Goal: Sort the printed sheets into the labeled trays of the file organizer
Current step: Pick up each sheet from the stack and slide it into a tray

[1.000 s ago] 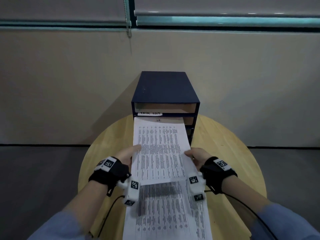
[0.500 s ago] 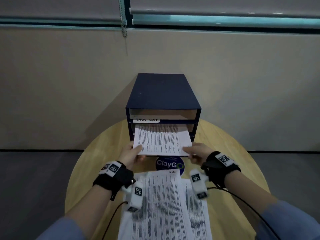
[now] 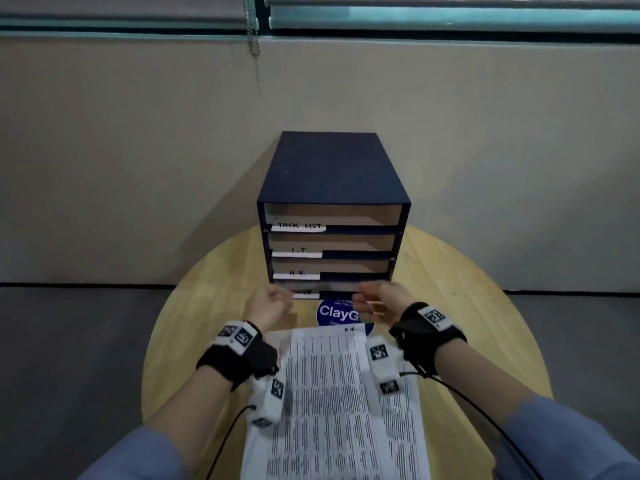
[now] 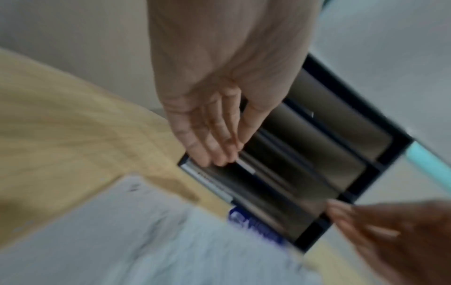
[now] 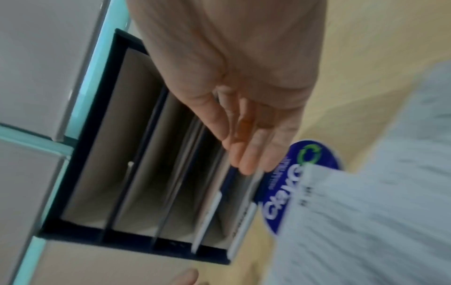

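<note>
The dark blue file organizer [image 3: 329,168] stands at the back of the round table, its four trays labeled from the top TASK LIST [image 3: 298,226], I.T, H.R. and a blurred bottom label. A pale sheet edge [image 3: 341,287] shows in the bottom tray. My left hand [image 3: 273,306] and right hand [image 3: 377,303] hover in front of that tray, fingers fairly straight and holding nothing. In the left wrist view my left hand's fingertips [image 4: 219,156] are at the bottom tray's front edge. In the right wrist view my right hand [image 5: 246,154] is just before it. A stack of printed sheets [image 3: 332,393] lies near me.
A round blue ClayGo sticker [image 3: 336,313] is on the wooden table [image 3: 467,323] between the organizer and the stack. A beige wall with window blinds rises behind the table. Cables run from both wrist bands towards me.
The sheet that both hands held has slid fully into the bottom tray. Both hands have let go of it and pulled back slightly, and the head view has tilted down.
</note>
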`<action>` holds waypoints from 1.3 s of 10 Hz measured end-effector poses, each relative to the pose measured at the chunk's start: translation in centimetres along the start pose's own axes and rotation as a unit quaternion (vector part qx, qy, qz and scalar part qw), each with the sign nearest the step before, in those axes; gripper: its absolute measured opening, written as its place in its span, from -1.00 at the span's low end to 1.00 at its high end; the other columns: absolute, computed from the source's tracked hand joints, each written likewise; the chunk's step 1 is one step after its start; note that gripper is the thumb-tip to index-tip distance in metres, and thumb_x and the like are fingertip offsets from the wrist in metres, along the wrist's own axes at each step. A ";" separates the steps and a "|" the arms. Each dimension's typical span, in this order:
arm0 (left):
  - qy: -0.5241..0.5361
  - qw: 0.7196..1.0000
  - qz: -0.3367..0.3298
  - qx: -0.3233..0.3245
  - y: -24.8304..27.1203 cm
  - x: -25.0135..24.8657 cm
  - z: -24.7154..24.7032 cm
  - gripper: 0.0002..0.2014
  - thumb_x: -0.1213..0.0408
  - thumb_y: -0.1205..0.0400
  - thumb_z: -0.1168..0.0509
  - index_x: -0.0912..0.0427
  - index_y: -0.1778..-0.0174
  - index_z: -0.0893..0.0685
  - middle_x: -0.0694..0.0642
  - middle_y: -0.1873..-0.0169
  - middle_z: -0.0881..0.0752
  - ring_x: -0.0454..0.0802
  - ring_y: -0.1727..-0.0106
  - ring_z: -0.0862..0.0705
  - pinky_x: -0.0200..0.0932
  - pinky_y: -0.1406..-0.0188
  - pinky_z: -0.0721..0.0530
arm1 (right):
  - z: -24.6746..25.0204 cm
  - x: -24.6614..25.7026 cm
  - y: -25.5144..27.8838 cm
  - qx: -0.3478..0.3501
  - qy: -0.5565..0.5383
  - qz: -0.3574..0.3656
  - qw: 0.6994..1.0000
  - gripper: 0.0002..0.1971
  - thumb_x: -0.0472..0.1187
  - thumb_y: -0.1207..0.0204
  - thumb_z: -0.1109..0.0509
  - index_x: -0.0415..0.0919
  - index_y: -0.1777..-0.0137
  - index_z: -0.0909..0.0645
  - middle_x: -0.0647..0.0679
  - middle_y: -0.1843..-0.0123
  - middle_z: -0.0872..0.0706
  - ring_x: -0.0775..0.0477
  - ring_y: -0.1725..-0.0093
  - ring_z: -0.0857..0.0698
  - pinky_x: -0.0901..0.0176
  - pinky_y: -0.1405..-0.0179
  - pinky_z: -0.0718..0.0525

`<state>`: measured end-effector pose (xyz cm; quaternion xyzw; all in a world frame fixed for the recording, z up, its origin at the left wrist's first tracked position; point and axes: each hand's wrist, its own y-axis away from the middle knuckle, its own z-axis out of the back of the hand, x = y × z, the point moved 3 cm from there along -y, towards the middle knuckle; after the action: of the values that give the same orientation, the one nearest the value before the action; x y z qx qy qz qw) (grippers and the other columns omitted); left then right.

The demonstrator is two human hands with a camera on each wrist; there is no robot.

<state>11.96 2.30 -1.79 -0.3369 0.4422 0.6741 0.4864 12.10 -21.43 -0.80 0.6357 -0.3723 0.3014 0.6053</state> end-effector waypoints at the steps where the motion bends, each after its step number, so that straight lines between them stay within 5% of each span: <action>1: -0.295 0.953 0.071 0.015 1.4 5.1 -0.1 -0.55 0.25 -0.55 -0.35 0.16 -0.37 -0.48 0.21 -0.36 -0.51 0.20 -0.34 -0.53 -0.01 -0.30 -0.57 | 2.0 -5.3 0.8 -0.045 0.124 -0.057 0.990 -0.84 -0.31 -0.61 -0.27 -0.22 0.22 -0.56 -0.12 0.26 -0.63 -0.06 0.31 -0.62 0.07 0.22 -0.70; 2: -0.300 0.945 0.129 0.000 3.1 7.6 0.2 -0.35 0.25 -0.49 -0.41 0.22 -0.47 -0.31 0.28 -0.43 -0.31 0.27 -0.43 -0.38 0.04 -0.32 -0.50 | 2.6 -9.0 1.8 -0.057 0.183 -0.078 0.978 -0.76 -0.33 -0.58 -0.25 -0.11 0.32 -0.46 -0.06 0.28 -0.54 -0.01 0.34 -0.55 0.13 0.28 -0.63; 3: -0.164 0.973 0.165 -0.003 3.5 8.6 0.2 -0.27 0.34 -0.48 -0.45 0.30 -0.53 -0.26 0.33 -0.47 -0.35 0.30 -0.42 -0.45 0.02 -0.29 -0.57 | 1.9 -10.5 2.8 -0.055 0.216 -0.082 0.971 -0.81 -0.35 -0.51 -0.33 -0.19 0.33 -0.55 -0.12 0.30 -0.61 -0.08 0.41 -0.51 0.10 0.28 -0.53; 4: -0.085 0.981 0.175 0.004 4.2 9.2 0.9 -0.32 0.44 -0.51 -0.38 0.31 -0.56 -0.30 0.32 -0.46 -0.45 0.26 -0.40 -0.50 -0.11 -0.15 -0.51 | 1.3 -11.2 3.3 -0.052 0.266 -0.066 0.960 -0.89 -0.27 -0.51 -0.39 -0.23 -0.01 -0.62 -0.17 0.01 -0.70 -0.09 0.19 -0.59 0.09 0.19 -0.64; 5: -0.070 0.984 0.163 0.003 4.5 9.7 1.8 -0.55 0.42 -0.53 -0.38 0.31 -0.36 -0.57 0.29 -0.34 -0.60 0.20 -0.25 -0.60 -0.11 -0.14 -0.56 | 1.5 -11.4 3.5 -0.047 0.254 -0.064 0.964 -0.94 -0.31 -0.55 -0.37 -0.19 0.04 -0.54 -0.17 -0.03 -0.61 -0.14 0.02 -0.60 -0.02 -0.23 -0.66; 6: -0.049 0.987 0.155 0.014 5.0 9.9 1.8 -0.63 0.45 -0.51 -0.40 0.35 -0.26 -0.65 0.26 -0.29 -0.66 0.17 -0.26 -0.61 -0.10 -0.23 -0.53 | 2.1 -11.5 3.6 -0.042 0.247 -0.067 0.966 -0.89 -0.33 -0.58 -0.33 -0.13 0.13 -0.55 -0.17 -0.05 -0.60 -0.13 -0.02 -0.60 -0.03 -0.31 -0.63; 7: -0.036 0.987 0.157 0.024 5.7 9.8 1.5 -0.67 0.42 -0.53 -0.39 0.38 -0.22 -0.68 0.30 -0.26 -0.68 0.21 -0.32 -0.60 -0.10 -0.25 -0.49 | 2.6 -11.6 3.5 -0.036 0.244 -0.069 0.967 -0.92 -0.32 -0.59 -0.33 -0.20 -0.03 -0.52 -0.18 -0.08 -0.61 -0.14 -0.05 -0.61 -0.08 -0.37 -0.62; 9: -0.041 0.987 0.149 0.038 5.9 9.6 1.7 -0.75 0.35 -0.59 -0.37 0.42 -0.13 -0.69 0.31 -0.07 -0.71 0.19 -0.16 -0.65 -0.19 -0.05 -0.44 | 2.5 -11.6 3.5 -0.040 0.241 -0.073 0.967 -0.91 -0.30 -0.58 -0.35 -0.20 -0.04 -0.53 -0.18 -0.06 -0.62 -0.15 -0.04 -0.62 -0.07 -0.35 -0.64; 10: 0.005 0.986 0.161 0.044 5.9 9.4 1.9 -0.90 0.39 -0.60 -0.34 0.35 0.05 -0.67 0.21 0.15 -0.65 0.08 0.14 -0.60 -0.16 0.05 -0.48 | 2.0 -11.2 3.9 -0.034 0.234 -0.078 0.969 -0.96 -0.24 -0.58 -0.36 -0.17 0.02 -0.57 -0.16 -0.06 -0.64 -0.14 -0.04 -0.63 -0.06 -0.35 -0.64; 11: 0.102 0.977 0.175 0.062 6.5 8.2 2.0 -0.80 0.26 -0.68 -0.26 0.36 0.00 -0.66 0.22 0.25 -0.70 0.09 0.31 -0.64 -0.21 0.36 -0.59 | 1.6 -9.5 3.8 -0.028 0.200 -0.078 0.976 -0.94 -0.18 -0.59 -0.35 -0.13 0.10 -0.58 -0.16 -0.08 -0.63 -0.15 -0.07 -0.63 -0.08 -0.38 -0.62; 12: 0.113 0.961 0.199 0.152 8.5 7.0 2.2 -0.75 0.17 -0.69 -0.25 0.30 -0.02 -0.70 0.24 0.12 -0.78 0.12 0.18 -0.75 -0.17 0.31 -0.68 | 1.5 -6.9 2.2 -0.052 0.156 -0.045 0.985 -0.86 -0.14 -0.60 -0.33 -0.18 -0.05 -0.52 -0.17 -0.12 -0.61 -0.14 -0.09 -0.60 -0.10 -0.42 -0.58; 13: 0.060 0.961 0.166 0.211 7.6 7.9 3.0 -0.70 0.33 -0.66 -0.30 0.41 -0.25 -0.64 0.34 -0.15 -0.75 0.26 -0.15 -0.75 0.09 -0.15 -0.68 | 1.6 -5.0 1.4 -0.076 0.106 -0.014 0.991 -0.78 -0.09 -0.58 -0.36 -0.22 -0.09 -0.55 -0.22 -0.16 -0.67 -0.17 -0.08 -0.63 -0.08 -0.32 -0.64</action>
<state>2.24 6.92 -5.61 -0.1883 0.6524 0.6156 0.4000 8.16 -22.52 -4.33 0.5573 -0.3188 0.3297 0.6922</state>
